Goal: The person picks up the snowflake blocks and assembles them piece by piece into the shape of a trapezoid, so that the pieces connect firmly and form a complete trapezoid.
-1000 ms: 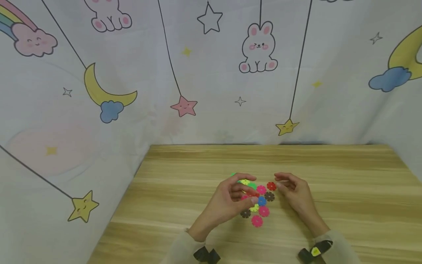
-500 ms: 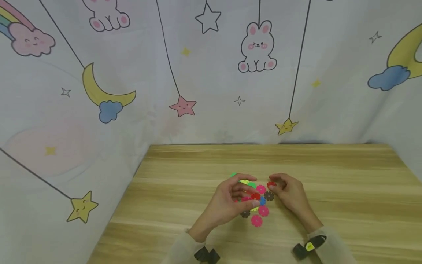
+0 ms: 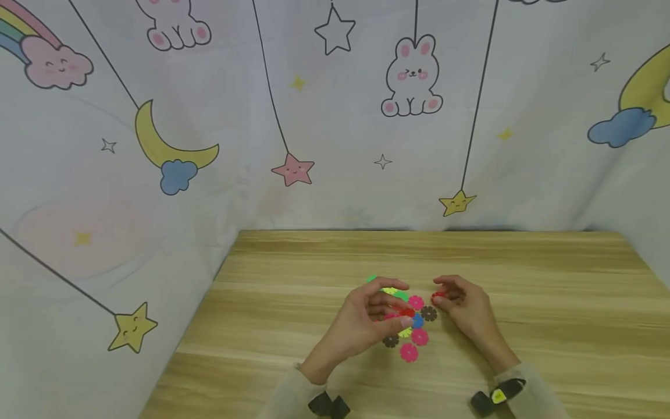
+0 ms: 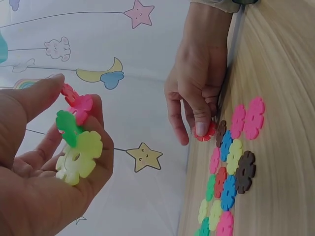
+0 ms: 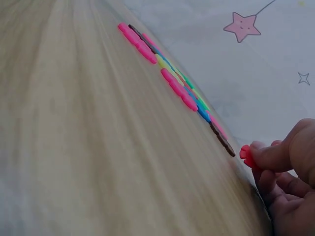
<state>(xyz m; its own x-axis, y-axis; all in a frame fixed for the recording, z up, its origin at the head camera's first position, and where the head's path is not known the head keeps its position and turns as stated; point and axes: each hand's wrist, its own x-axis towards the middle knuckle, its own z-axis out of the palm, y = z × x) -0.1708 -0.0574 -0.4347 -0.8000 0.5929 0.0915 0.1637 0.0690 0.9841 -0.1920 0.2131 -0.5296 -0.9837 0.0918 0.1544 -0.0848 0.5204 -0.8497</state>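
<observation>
In the left wrist view my left hand [image 3: 358,320] holds a short chain of joined flower-shaped plastic discs above the table. A yellow disc [image 4: 79,158] is at the near end, then a green disc [image 4: 68,129], a pink disc [image 4: 81,109] and a red disc [image 4: 69,93] by the thumb tip. My right hand [image 3: 470,311] pinches a loose red disc [image 5: 245,155] between thumb and fingers, close to the right edge of the spread discs. Beside it lies a brown disc [image 3: 428,313]. In the head view the left hand hides most of its chain.
Several flat discs lie grouped on the wood-grain table [image 3: 549,326] between and under the hands, among them a pink disc [image 3: 409,352] in front and a blue disc [image 3: 417,320]. A white printed curtain [image 3: 345,192] hangs behind the table.
My right hand has come in from the right, taken the red disc between thumb and fingers, and drawn it slightly right. The left hand stays in place, its red disc turning a little.
</observation>
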